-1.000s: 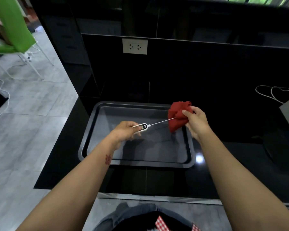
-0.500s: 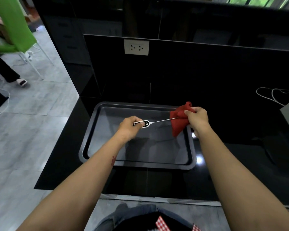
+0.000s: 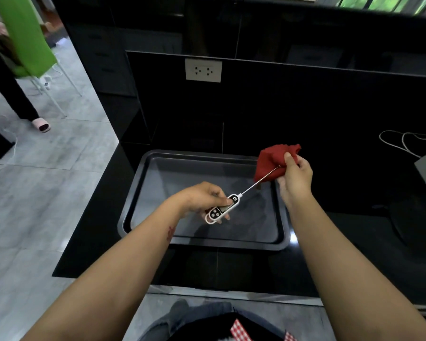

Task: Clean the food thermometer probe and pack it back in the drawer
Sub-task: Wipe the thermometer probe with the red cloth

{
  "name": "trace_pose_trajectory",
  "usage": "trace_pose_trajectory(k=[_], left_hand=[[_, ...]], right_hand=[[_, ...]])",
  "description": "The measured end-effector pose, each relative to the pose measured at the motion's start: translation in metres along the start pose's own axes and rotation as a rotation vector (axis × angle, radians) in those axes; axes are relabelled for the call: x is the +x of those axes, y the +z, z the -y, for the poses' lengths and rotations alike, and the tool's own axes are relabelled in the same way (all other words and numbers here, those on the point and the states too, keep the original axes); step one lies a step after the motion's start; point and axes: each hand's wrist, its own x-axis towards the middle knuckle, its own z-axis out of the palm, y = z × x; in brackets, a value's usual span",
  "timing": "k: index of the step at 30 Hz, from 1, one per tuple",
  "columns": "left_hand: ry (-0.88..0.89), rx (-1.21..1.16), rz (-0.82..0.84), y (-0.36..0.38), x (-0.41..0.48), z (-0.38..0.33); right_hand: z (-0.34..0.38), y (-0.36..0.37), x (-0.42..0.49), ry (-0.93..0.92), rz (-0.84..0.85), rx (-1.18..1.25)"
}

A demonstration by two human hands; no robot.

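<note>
A: What does the left hand [image 3: 202, 198] hold?

B: It is closed around the body of the food thermometer [image 3: 221, 209], a white case with a dark face and small round buttons. The fingers wrap the case from above and the thumb presses on its side. The thermometer is held in the air over the dark baking tray [image 3: 133, 193], and does not touch it.

A: And the probe?

B: The thin metal probe [image 3: 258, 180] goes out from the case, up and to the right. Its far end goes into the red cloth [image 3: 271, 161].

A: Who holds the cloth?

B: The right hand [image 3: 295, 178]. It is closed on the cloth, which is bunched; the thumb pinches the fabric against the other fingers, around the end of the probe. The tip itself is hidden inside the cloth. The hand is above the right far corner of the tray.

A: Where does the tray stand?

B: On a black glossy counter [image 3: 354, 230]. Behind it a white wall socket [image 3: 203, 70] sits on the black panel. On the right, a white cable [image 3: 403, 141] lies on the counter. On the left, on the grey tiled floor [image 3: 47, 180], I see the leg of another person [image 3: 17, 99] near a green chair [image 3: 25, 35].

A: Do you see the drawer?

B: I cannot tell which part is the drawer.
</note>
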Motion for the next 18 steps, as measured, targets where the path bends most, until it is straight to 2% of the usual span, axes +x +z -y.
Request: trace_pose_trajectory(k=[7, 13, 18], left_hand=[[0.007, -0.081, 0.023, 0.013, 0.003, -0.006], [0.051, -0.122, -0.07, 0.022, 0.008, -0.011], [0.115, -0.014, -0.232, 0.027, 0.018, -0.007]], right_hand=[[-0.002, 0.012, -0.013, 0.136, -0.05, 0.296], [-0.007, 0.022, -0.028, 0.173, 0.01, 0.242], [-0.003, 0.022, -0.025, 0.159, 0.006, 0.221]])
